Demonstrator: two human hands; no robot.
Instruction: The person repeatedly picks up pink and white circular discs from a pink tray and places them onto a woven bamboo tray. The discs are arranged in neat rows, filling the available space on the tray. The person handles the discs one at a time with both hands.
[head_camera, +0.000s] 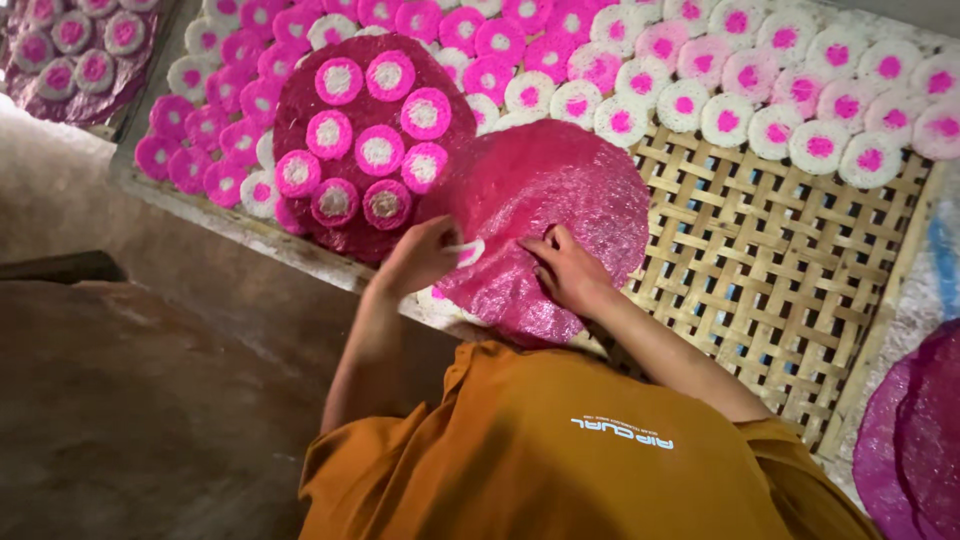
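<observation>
Discs, pink w/ white rims, lie in rows on woven bamboo tray (780, 260) from 9 to 2 o'clock. Dark-pink round sheet (310, 215) w/ ten discs at 11. Left hand (425, 255) pinches small white disc (466, 250); right hand (568, 272), fingers together, presses bare pink sheet (560, 185) at center.

Two large pink round sheets (545, 215); nine small discs (378, 150) on dark sheet (300, 105); two hands (570, 270)
</observation>
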